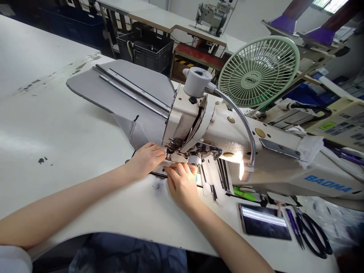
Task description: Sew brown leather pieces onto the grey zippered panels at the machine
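A grey fabric panel (148, 81) with dark edging and strips across it lies to the left of and behind the head of a white sewing machine (182, 113). Its near folded part reaches my left hand (146, 159), whose fingers are pressed together on the fabric's edge beside the presser foot. Just right of it, my right hand (183, 185) rests on the machine bed with fingers bent close to the needle area. Whatever lies under those fingertips is hidden or too small to name. A lit lamp (242, 170) on a flexible neck shines beside the machine arm.
Dark narrow strips (223, 174) lie under the machine arm. A phone (264, 222), a purple pen (295, 227) and black-handled scissors (313, 233) are at the right. Behind the machine stands a green fan (257, 72). A grey crate (148, 49) sits beyond the table.
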A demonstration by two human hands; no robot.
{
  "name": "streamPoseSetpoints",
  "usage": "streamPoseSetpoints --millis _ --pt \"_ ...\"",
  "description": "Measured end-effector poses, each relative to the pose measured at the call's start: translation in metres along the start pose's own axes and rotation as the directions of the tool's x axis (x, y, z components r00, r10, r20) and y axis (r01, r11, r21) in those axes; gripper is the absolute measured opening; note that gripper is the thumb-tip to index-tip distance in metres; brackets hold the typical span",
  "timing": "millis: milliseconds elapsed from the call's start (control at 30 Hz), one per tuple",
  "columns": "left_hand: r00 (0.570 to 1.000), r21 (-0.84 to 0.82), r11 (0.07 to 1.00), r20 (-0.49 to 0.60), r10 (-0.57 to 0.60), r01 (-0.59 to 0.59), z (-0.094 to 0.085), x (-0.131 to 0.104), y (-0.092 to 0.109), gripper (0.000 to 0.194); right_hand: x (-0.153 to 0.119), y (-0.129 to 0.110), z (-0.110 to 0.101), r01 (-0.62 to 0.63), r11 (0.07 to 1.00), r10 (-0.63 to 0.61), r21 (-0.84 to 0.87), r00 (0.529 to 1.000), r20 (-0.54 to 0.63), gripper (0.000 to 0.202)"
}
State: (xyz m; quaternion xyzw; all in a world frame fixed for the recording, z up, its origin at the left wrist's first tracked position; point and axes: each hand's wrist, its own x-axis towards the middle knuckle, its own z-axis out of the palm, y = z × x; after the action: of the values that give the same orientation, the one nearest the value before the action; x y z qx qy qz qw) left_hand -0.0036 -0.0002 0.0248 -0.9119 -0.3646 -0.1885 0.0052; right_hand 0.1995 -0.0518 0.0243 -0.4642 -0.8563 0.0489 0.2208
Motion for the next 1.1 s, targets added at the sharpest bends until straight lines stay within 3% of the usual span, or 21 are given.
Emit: streamPoseSetpoints --millis 333,500,600,700,767,833,933,1000,1100 --pt "0.996 0.030 0.999 -0.085 0.032 -0.029 0.003 -0.004 0.000 0.020 0.000 0.000 0.002 0.018 0.999 -0.017 -0.040 1.000 0.009 0.026" --pt "0.994 0.130 0.992 -0.109 0.015 -0.001 -0.020 0.005 -0.008 0.025 0.002 0.001 0.001 0.065 0.997 -0.065 -0.030 0.998 -0.014 0.025" --pt "0.983 0.189 0.966 -0.086 -0.160 0.174 -0.036 0.012 -0.028 0.024 0.003 -0.001 0.000 0.084 0.996 -0.085 -0.022 0.996 -0.023 0.024" --pt "0.916 0.243 0.895 0.058 -0.398 0.373 -0.042 0.015 -0.049 0.039 0.004 -0.002 0.000 0.099 0.994 -0.100 -0.037 0.995 -0.023 0.025" --pt "0.882 0.256 0.875 0.132 -0.452 0.410 -0.041 0.010 -0.054 0.043 0.002 -0.003 0.000 0.107 0.993 -0.108 -0.045 0.994 -0.020 0.025" --pt "0.876 0.259 0.874 0.154 -0.457 0.410 -0.041 -0.006 -0.048 0.044 -0.001 -0.003 -0.001 0.104 0.994 -0.105 -0.030 0.994 -0.010 0.026" --pt "0.863 0.273 0.869 0.188 -0.468 0.412 -0.055 -0.056 -0.021 0.044 -0.006 -0.005 -0.007 0.054 0.997 -0.055 0.061 0.998 0.017 0.028" --pt "0.854 0.264 0.877 0.237 -0.463 0.402 -0.074 -0.101 0.001 0.042 -0.006 -0.009 -0.010 -0.030 0.977 0.015 0.212 0.997 0.070 0.029" --pt "0.866 0.156 0.911 0.283 -0.412 0.382 -0.110 -0.159 0.022 0.040 0.006 -0.021 -0.009 -0.174 0.873 0.081 0.456 0.973 0.217 0.029"
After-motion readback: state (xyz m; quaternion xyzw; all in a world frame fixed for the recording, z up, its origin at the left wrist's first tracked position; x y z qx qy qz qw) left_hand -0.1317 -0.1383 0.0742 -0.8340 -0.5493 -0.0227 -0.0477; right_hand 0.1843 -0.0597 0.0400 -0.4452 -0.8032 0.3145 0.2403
